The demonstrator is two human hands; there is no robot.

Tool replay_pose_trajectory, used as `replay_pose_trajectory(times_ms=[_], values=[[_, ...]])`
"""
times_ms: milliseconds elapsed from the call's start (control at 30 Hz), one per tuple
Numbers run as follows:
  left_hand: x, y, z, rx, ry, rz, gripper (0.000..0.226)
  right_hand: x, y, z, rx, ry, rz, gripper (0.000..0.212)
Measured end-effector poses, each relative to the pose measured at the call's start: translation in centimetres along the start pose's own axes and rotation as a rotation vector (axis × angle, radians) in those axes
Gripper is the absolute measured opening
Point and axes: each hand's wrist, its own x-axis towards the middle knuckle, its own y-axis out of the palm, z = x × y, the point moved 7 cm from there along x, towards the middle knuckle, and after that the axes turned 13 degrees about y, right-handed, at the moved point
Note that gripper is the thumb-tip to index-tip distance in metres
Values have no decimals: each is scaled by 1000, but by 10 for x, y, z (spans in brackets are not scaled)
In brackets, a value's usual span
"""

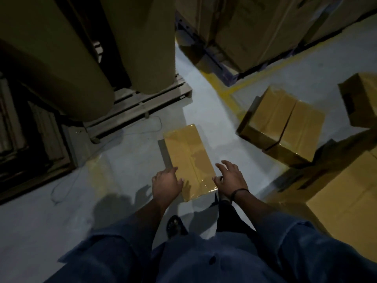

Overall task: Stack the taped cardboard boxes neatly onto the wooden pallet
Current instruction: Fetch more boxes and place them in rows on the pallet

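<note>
Taped box (pixel 188 158), long axis pointing away; L hand (pixel 166 183), R hand (pixel 231 180) at near end, fingers spread.

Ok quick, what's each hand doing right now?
Left hand: open, holding nothing, at the near left edge of the box.
Right hand: open, holding nothing, at its near right corner.

Cardboard boxes (pixel 188 158) on the floor: at least four, one centre, three right. Large brown rolls (pixel 142 43): two, far left. Wooden pallet (pixel 142 107): one.
</note>
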Motion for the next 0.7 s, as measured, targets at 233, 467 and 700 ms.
replay_pose_trajectory(times_ms=[233,467,700], values=[[76,49,48,-14,-129,35,56,106,59,8,-147,-129,154,60],[178,166,88,-75,-230,105,58,259,161,4,-190,-202,239,59],[254,301,149,-93,-365,209,66,379,290,-25,-164,-184,273,69]])
